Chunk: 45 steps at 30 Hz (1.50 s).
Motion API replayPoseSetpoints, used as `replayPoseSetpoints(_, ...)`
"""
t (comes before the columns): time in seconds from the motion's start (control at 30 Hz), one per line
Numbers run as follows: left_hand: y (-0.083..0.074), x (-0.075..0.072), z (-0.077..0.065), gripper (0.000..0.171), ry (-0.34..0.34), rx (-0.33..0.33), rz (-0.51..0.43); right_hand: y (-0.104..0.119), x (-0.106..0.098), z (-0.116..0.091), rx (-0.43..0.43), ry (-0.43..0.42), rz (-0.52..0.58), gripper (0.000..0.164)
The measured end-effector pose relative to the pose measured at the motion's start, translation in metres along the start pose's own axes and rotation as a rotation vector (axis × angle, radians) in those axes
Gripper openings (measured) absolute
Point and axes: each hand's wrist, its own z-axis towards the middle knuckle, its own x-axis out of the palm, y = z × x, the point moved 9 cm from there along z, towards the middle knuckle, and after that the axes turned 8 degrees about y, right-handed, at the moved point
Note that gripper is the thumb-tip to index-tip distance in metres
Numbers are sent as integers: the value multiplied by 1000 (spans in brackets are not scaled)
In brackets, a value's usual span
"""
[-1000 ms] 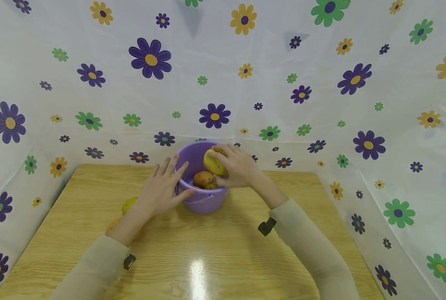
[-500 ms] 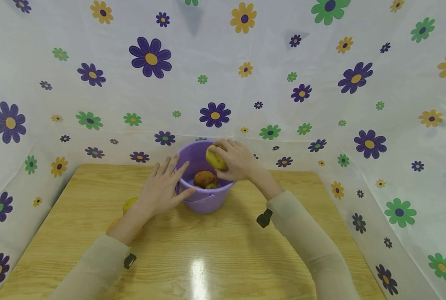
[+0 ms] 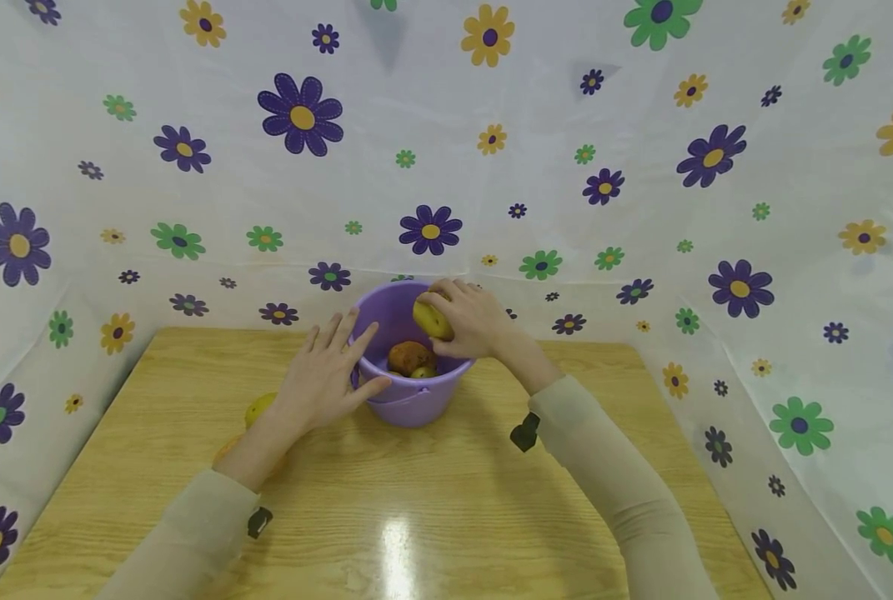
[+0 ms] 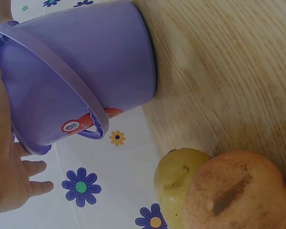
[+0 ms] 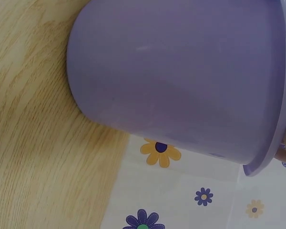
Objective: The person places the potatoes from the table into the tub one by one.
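A purple bucket (image 3: 413, 408) stands upright at the back of the table. Above the right side of its mouth, my right hand (image 3: 469, 321) grips a yellow potato (image 3: 431, 320). Inside the bucket lie a brown potato (image 3: 410, 357) and a smaller yellowish one (image 3: 422, 372), partly hidden. My left hand (image 3: 322, 380) has its fingers spread along the left rim, holding nothing. Under the left forearm are a yellow potato (image 4: 178, 176) and a larger brownish-orange potato (image 4: 238, 191), both partly covered in the head view. The right wrist view shows mainly the bucket's side (image 5: 181, 71).
The wooden table (image 3: 401, 500) meets a white flowered sheet (image 3: 446, 167) close behind the bucket and at both sides. The bucket's purple handle (image 4: 62, 67) hangs down on its left side. A dark wrist camera (image 3: 524, 432) sits at the right sleeve.
My right hand has risen slightly and tilted the yellow potato a little, uncovering more of the bucket's right rim. The left hand has stayed at the left rim.
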Motion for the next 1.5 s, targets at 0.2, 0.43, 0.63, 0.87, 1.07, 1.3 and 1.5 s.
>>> replayPoseSetpoints(0.2,0,0,0,92,3,0,2,-2,5,2,18,50,9,67)
replayPoseSetpoints(0.43,0,-1,-1,92,2,-2,0,-2,6,2,36,74,26,66)
replayPoseSetpoints(0.63,0,0,-1,91,1,-1,-6,-2,7,1,35,62,9,61)
replayPoseSetpoints(0.87,1,0,0,92,0,-1,-2,-1,3,-2,28,36,14,58)
replayPoseSetpoints(1.07,1,0,0,91,-4,0,0,-4,1,-5,33,31,4,57)
replayPoseSetpoints(1.3,1,1,0,91,-4,0,-4,-4,-2,-14,24,-7,1,54)
replayPoseSetpoints(1.5,1,1,0,91,-9,1,0,-3,-5,-24,29,-46,28,58)
